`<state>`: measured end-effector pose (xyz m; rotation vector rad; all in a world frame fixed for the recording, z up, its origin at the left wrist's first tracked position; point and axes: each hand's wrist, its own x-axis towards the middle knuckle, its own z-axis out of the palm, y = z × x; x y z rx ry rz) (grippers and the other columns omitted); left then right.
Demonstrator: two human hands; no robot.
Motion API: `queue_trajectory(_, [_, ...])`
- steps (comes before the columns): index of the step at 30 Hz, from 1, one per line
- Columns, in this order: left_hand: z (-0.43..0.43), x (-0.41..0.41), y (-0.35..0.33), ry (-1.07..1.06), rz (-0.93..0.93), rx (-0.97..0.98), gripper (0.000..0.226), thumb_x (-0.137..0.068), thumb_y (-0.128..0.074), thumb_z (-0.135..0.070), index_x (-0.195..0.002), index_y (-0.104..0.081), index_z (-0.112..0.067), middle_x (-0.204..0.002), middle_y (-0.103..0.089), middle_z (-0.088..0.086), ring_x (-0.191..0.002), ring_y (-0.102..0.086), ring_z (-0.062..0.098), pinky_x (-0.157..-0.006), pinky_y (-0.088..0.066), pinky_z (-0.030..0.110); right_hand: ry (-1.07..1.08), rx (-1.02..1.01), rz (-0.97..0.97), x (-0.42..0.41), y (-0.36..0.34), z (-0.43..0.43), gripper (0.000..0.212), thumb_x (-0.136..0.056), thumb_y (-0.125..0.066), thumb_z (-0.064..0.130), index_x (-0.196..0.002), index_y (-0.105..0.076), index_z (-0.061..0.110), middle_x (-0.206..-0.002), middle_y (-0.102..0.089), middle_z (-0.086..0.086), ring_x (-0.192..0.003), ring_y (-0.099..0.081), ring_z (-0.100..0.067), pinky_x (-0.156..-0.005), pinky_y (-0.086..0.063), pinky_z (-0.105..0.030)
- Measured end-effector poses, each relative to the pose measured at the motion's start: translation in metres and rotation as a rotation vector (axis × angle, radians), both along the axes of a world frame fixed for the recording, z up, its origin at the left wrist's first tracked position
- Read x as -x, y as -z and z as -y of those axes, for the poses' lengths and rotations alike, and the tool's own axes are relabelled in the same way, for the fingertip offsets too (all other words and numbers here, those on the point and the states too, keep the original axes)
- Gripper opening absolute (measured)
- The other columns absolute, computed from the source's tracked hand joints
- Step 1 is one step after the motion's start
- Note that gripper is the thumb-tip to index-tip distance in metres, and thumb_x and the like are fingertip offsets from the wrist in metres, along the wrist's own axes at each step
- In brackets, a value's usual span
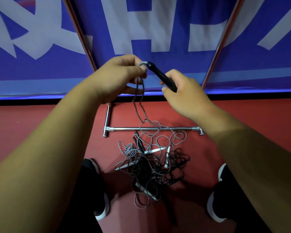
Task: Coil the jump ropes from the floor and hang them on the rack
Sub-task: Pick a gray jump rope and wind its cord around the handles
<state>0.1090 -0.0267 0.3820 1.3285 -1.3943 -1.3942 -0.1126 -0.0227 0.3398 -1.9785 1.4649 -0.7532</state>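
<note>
**Head view.** Both bare forearms reach forward and slightly inward, so the hands meet high in the frame in front of a blue banner (158, 31) with large white characters.

The left hand (118, 78) is seen from the back. Its fingers are curled and its thumb and fingertips pinch a short arc of grey rope (138, 106) at the top. Whether more turns of rope lie inside the palm cannot be told.

The right hand (185, 95) sits just beside it and a little lower. Its fingers are wrapped round the lower end of a black handle (160, 74). The handle slants up and to the left, and its tip meets the pinched arc of rope at the left fingertips.

Two strands of the grey rope hang from below the left hand. They cross over the chrome base bar (128, 128) of the rack and run into a tangle of jump ropes (149, 167).

This tangle of grey and black cords, with several white handles (155, 150) among them, lies on the red floor (40, 125). It is just on the near side of the base bar, directly below both hands and well apart from them.

Two reddish rack uprights (77, 29) slant upward on either side of the hands.

A black left shoe (99, 206) and a black right shoe (215, 199), both white-soled, flank the tangle.
</note>
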Motion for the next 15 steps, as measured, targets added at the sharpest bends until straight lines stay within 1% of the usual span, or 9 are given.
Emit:
queue_trajectory(1, [-0.001,-0.002,0.0,0.047,-0.055,-0.044,0.01,-0.103,-0.061,-0.01,-0.095,-0.064,-0.016,-0.104,-0.07,0.006,-0.109,-0.067,0.026,-0.099,-0.058,0.053,0.007,-0.005,0.0,0.0,0.0,0.0,0.012,-0.097,-0.058,0.022,-0.105,-0.061,0.03,-0.067,-0.056,0.003,-0.055,-0.048,-0.011,-0.048,-0.038,-0.024])
queue_trajectory(3, [-0.003,-0.008,-0.003,0.179,-0.209,-0.139,0.011,-0.101,-0.057,-0.003,-0.103,-0.062,-0.013,-0.118,-0.069,0.01,-0.125,-0.066,0.036,-0.107,-0.053,0.05,0.013,-0.028,0.028,0.001,-0.001,0.0,0.018,-0.093,-0.056,0.016,-0.102,-0.064,0.03,-0.066,-0.056,0.003,-0.051,-0.046,-0.011,-0.045,-0.035,-0.024])
queue_trajectory(5, [-0.005,-0.015,-0.007,0.256,-0.316,-0.17,0.018,-0.1,-0.052,0.0,-0.113,-0.061,-0.009,-0.117,-0.068,0.01,-0.128,-0.063,0.04,-0.107,-0.054,0.046,0.027,-0.046,0.093,0.001,-0.004,0.001,0.021,-0.091,-0.057,0.012,-0.099,-0.066,0.029,-0.063,-0.053,0.006,-0.051,-0.044,-0.013,-0.046,-0.034,-0.026])
queue_trajectory(6, [-0.006,-0.017,-0.009,0.255,-0.326,-0.159,0.02,-0.099,-0.052,0.0,-0.114,-0.062,-0.01,-0.111,-0.069,0.007,-0.126,-0.065,0.038,-0.103,-0.056,0.043,0.035,-0.052,0.124,0.002,-0.006,0.002,0.02,-0.09,-0.058,0.012,-0.097,-0.067,0.029,-0.061,-0.051,0.008,-0.052,-0.043,-0.013,-0.047,-0.034,-0.026])
queue_trajectory(8, [-0.006,-0.016,-0.009,0.217,-0.289,-0.12,0.023,-0.093,-0.06,-0.002,-0.113,-0.066,-0.013,-0.102,-0.072,0.002,-0.115,-0.072,0.03,-0.091,-0.061,0.039,0.03,-0.095,0.174,0.003,-0.007,0.005,0.019,-0.089,-0.062,0.014,-0.095,-0.069,0.03,-0.061,-0.049,0.01,-0.056,-0.044,-0.014,-0.053,-0.037,-0.029])
queue_trajectory(10, [-0.006,-0.012,-0.009,0.174,-0.241,-0.067,0.025,-0.089,-0.066,-0.006,-0.111,-0.069,-0.015,-0.099,-0.074,0.0,-0.102,-0.075,0.024,-0.082,-0.063,0.036,-0.003,-0.188,0.247,0.001,-0.007,0.005,0.018,-0.085,-0.064,0.02,-0.096,-0.071,0.033,-0.067,-0.049,0.003,-0.06,-0.045,-0.019,-0.058,-0.037,-0.036])
queue_trajectory(11, [-0.006,-0.009,-0.008,0.149,-0.224,-0.034,0.025,-0.088,-0.068,-0.007,-0.111,-0.07,-0.015,-0.098,-0.074,0.0,-0.098,-0.075,0.022,-0.08,-0.063,0.035,-0.016,-0.237,0.294,0.0,-0.006,0.004,0.019,-0.082,-0.063,0.023,-0.096,-0.071,0.033,-0.071,-0.049,-0.001,-0.06,-0.043,-0.02,-0.058,-0.035,-0.037])
queue_trajectory(13, [-0.006,-0.001,-0.005,0.099,-0.217,0.024,0.023,-0.089,-0.07,-0.006,-0.11,-0.071,-0.014,-0.099,-0.075,0.001,-0.096,-0.075,0.022,-0.082,-0.064,0.036,-0.029,-0.326,0.41,-0.003,-0.006,0.003,0.018,-0.077,-0.06,0.023,-0.091,-0.069,0.03,-0.076,-0.045,-0.01,-0.055,-0.035,-0.019,-0.053,-0.03,-0.033])
queue_trajectory(15, [-0.006,0.009,-0.002,0.052,-0.23,0.054,0.02,-0.091,-0.071,-0.004,-0.11,-0.071,-0.012,-0.101,-0.075,0.004,-0.097,-0.074,0.024,-0.087,-0.063,0.039,-0.057,-0.412,0.546,-0.004,-0.008,0.0,0.009,-0.08,-0.059,0.023,-0.086,-0.063,0.029,-0.073,-0.041,-0.007,-0.053,-0.028,-0.016,-0.049,-0.021,-0.025])
